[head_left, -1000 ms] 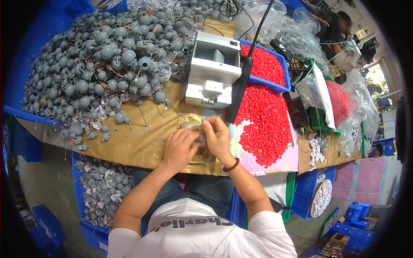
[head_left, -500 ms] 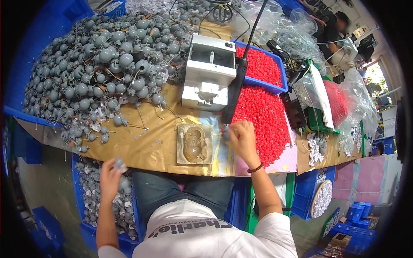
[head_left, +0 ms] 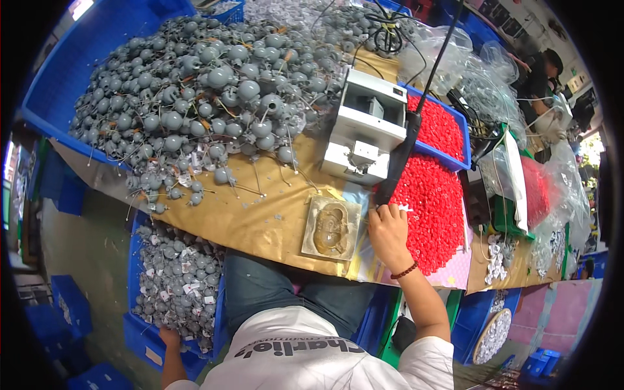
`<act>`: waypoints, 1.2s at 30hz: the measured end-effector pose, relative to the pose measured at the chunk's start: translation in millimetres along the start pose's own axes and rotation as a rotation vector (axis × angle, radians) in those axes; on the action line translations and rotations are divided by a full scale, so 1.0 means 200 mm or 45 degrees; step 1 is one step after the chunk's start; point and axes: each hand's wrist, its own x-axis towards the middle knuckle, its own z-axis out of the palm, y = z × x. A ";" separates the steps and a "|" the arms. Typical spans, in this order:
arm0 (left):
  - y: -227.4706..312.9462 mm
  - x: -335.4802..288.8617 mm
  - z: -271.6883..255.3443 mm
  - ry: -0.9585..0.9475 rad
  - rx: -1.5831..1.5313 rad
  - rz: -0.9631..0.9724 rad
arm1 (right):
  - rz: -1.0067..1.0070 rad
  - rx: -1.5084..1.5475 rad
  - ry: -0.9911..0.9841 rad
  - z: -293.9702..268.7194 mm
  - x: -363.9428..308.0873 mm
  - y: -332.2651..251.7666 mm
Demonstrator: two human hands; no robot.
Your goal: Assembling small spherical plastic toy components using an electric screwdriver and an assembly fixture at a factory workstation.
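Note:
My right hand is at the table's front, fingers curled, just below the lower end of a long black tool with a cord. Whatever its fingertips hold is hidden. To the left of this hand lies a square mould-like block with a rounded hollow. My left hand is low at the left, at the near edge of a blue bin full of grey round parts. Its fingers are mostly hidden by the bin's contents.
A big heap of grey ball-shaped parts with wires covers the left of the table. A white machine stands in the middle. Red small pieces lie heaped right of it, with a blue tray behind. A person is far right.
My left hand has moved down to the lower-left bin; the small grey part it held before no longer shows. My right hand stays near the black tool's end. The whole view has shifted and tilted.

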 end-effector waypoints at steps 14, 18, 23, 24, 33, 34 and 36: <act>3.16 -0.47 -0.45 0.247 -0.538 2.229 | 0.049 0.460 0.108 -0.05 0.01 0.05; 3.71 -0.49 -0.30 0.963 0.103 2.131 | 0.229 0.872 0.081 -0.11 -0.03 0.04; 3.92 -0.44 -0.32 0.944 0.412 2.016 | 0.351 1.119 0.160 -0.13 -0.07 0.01; 3.90 -0.47 -0.33 0.852 0.380 2.053 | 0.370 1.145 0.175 -0.13 -0.08 0.01; 3.01 -0.50 -0.29 0.125 -0.455 2.214 | 0.623 1.593 0.135 -0.02 -0.13 0.03; 2.96 -0.50 -0.29 0.098 -0.520 2.156 | 0.581 1.545 0.119 -0.04 -0.12 0.01; 2.93 -0.50 -0.27 0.053 -0.583 2.047 | 0.556 1.525 0.101 -0.04 -0.09 -0.02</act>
